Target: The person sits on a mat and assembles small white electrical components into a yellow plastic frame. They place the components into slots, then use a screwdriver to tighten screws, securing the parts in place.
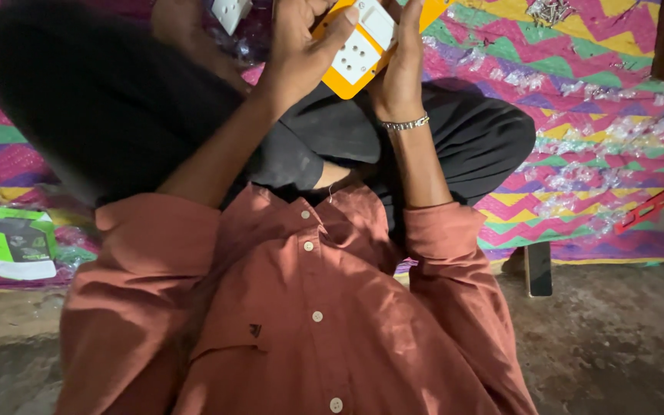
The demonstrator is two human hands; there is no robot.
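The head view looks straight down the person's rust-red shirt (pixel 293 323) to crossed legs in black trousers (pixel 109 100) on a zigzag-patterned quilt (pixel 578 84) of pink, green, yellow and purple. At the left edge, flat on the quilt, lies a rectangular package (pixel 15 241), green and white with a dark panel in its middle. A red strip-shaped piece (pixel 649 207) lies at the right edge, and a small heap of metal screws (pixel 549 11) sits near the top. The orange socket board (pixel 363 46), with white switch and socket plates on its face, is held above the lap at the top of the frame; its long axis runs diagonally, lower end toward the knees, upper end out of view. The left hand (pixel 301 50) is closed round its left edge, thumb lying on the white face. The right hand (pixel 400 69), with a metal bracelet (pixel 406 123) at the wrist, clasps the right edge, fingers curled behind.
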